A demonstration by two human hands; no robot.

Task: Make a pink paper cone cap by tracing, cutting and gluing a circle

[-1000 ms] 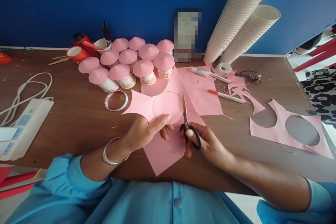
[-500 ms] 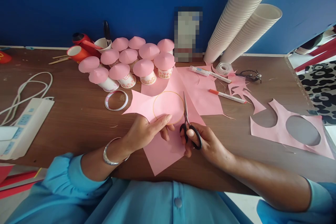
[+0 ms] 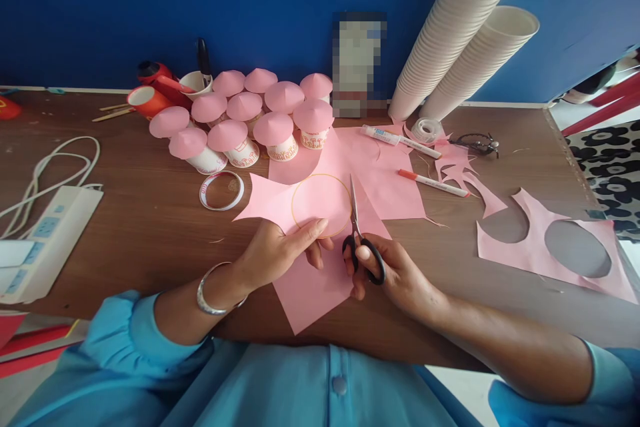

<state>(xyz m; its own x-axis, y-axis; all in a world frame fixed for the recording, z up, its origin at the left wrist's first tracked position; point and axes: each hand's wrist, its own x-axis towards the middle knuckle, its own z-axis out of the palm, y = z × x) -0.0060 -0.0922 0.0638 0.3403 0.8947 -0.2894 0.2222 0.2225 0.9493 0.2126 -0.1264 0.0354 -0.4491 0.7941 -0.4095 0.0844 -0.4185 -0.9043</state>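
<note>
My left hand (image 3: 280, 250) pinches a piece of pink paper (image 3: 270, 197) between thumb and fingers. A yellow circle outline is drawn on that paper, and its left part has curved cut edges. My right hand (image 3: 387, 267) grips black-handled scissors (image 3: 355, 213), thumb and fingers through the loops. Their blades point away from me along the right side of the drawn circle and look nearly closed. Beneath both hands lies a larger pink sheet (image 3: 300, 300) on the brown table (image 3: 165, 253).
Behind are several paper cups topped with pink cones (image 3: 277, 128). Tall stacks of white cups (image 3: 455, 33) lean on the blue wall. A tape ring (image 3: 221, 191), an orange-capped marker (image 3: 434, 183), a glue tube (image 3: 381, 135), cut-out paper scraps (image 3: 537, 250) and a power strip (image 3: 55, 240) lie around.
</note>
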